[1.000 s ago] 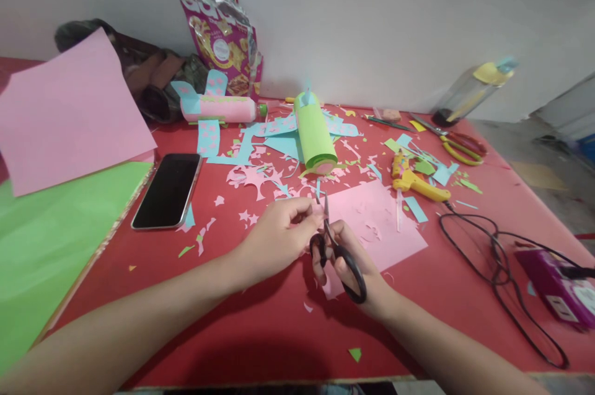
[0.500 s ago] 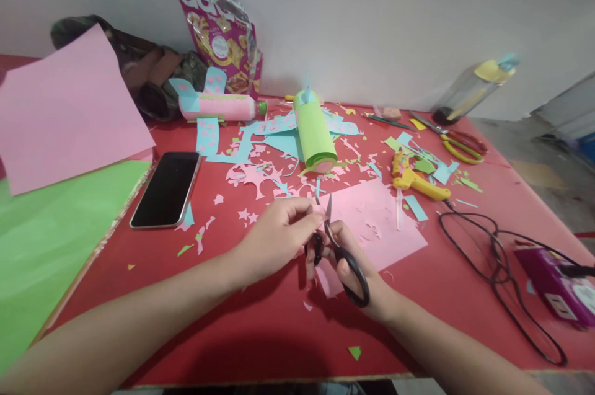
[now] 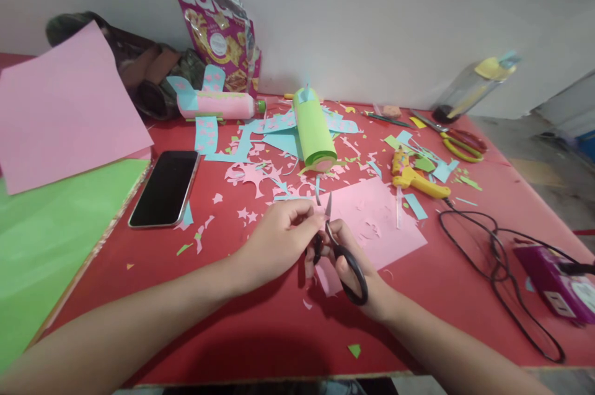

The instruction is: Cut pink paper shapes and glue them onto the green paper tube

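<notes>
My right hand [image 3: 356, 258] grips black-handled scissors [image 3: 341, 255] with the blades pointing up and away. My left hand [image 3: 279, 237] pinches a small pink paper piece [image 3: 320, 212] right at the blades, fingers closed on it. Both hands hover just above a large pink sheet [image 3: 376, 221] with cut-out holes, lying on the red table [image 3: 260, 320]. Pink stars and scraps [image 3: 246, 216] lie just left of my left hand.
A phone [image 3: 165, 188] lies at left beside green [image 3: 51, 240] and pink paper sheets [image 3: 65, 110]. A green paper roll [image 3: 313, 129], pink bottle [image 3: 223, 105], snack bag [image 3: 223, 35], yellow glue gun [image 3: 413, 178], red scissors [image 3: 458, 142], black cable [image 3: 497, 265] and purple power strip [image 3: 558, 286] surround the work.
The scissors' handles have shifted slightly as my right hand works the blades on the pink piece. My left hand stays almost in place.
</notes>
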The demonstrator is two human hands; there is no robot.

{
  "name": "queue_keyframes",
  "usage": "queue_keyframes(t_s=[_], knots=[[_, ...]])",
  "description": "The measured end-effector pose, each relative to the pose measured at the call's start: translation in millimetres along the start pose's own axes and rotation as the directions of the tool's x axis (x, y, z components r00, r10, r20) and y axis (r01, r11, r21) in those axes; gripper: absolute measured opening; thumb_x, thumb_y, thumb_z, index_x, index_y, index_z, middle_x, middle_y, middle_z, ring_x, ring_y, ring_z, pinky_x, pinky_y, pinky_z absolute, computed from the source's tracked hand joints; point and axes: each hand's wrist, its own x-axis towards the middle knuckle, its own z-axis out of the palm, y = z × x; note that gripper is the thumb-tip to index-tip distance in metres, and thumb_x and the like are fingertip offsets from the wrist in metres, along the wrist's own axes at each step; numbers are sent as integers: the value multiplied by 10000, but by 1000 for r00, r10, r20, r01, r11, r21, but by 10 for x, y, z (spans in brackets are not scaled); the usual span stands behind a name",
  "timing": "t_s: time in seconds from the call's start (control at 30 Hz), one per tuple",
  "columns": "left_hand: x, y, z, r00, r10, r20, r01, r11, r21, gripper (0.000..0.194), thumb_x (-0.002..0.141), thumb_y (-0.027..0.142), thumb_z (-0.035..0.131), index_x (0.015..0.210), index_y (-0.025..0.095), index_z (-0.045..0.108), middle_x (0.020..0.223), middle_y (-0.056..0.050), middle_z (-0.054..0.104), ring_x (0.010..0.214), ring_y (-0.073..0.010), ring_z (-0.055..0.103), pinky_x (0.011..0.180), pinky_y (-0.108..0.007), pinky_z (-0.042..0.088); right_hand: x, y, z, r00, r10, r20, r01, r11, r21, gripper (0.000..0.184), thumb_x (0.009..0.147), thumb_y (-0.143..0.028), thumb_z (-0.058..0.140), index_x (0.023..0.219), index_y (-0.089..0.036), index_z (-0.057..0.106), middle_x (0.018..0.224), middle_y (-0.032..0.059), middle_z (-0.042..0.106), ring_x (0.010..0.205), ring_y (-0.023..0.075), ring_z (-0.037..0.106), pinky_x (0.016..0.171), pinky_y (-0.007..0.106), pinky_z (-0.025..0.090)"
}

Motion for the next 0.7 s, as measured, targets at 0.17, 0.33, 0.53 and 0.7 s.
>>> queue_keyframes(t_s=[0.17, 0.33, 0.53, 0.7], knots=[[3, -7, -3, 1000, 4, 30, -3, 999, -42, 267, 826, 230, 382, 564, 178, 390, 380, 101, 422, 312, -96, 521, 361, -193, 368, -3, -2, 1, 1000, -1, -7, 1, 1000, -20, 340, 778, -541, 453, 826, -236, 312, 815, 15, 513, 600, 120, 507, 539, 286, 374], [-1, 24, -3, 1000, 3, 23, -2, 999, -40, 272, 826, 202, 381, 556, 173, 393, 362, 111, 404, 282, -65, 489, 344, -167, 352, -6, -5, 10, 1000, 8, -22, -9, 999, -43, 346, 776, -546, 452, 829, -237, 304, 700, -14, 506, 533, 114, 453, 492, 265, 329], [0, 60, -4, 1000, -1, 28, 1, 1000, -3, 274, 822, 178, 380, 549, 165, 393, 366, 107, 416, 290, -40, 469, 376, -157, 349, 3, -24, 16, 999, 15, -38, -17, 998, -65, 347, 771, -547, 457, 819, -237, 311, 612, -39, 480, 537, 125, 452, 528, 286, 352], [17, 62, -17, 1000, 16, 23, -17, 999, 38, 265, 823, 189, 378, 559, 169, 400, 369, 100, 397, 299, -43, 430, 390, -174, 330, 6, -49, 14, 997, 35, -62, -38, 997, -60, 345, 755, -541, 486, 801, -241, 323, 654, -41, 456, 556, 119, 453, 549, 282, 355]])
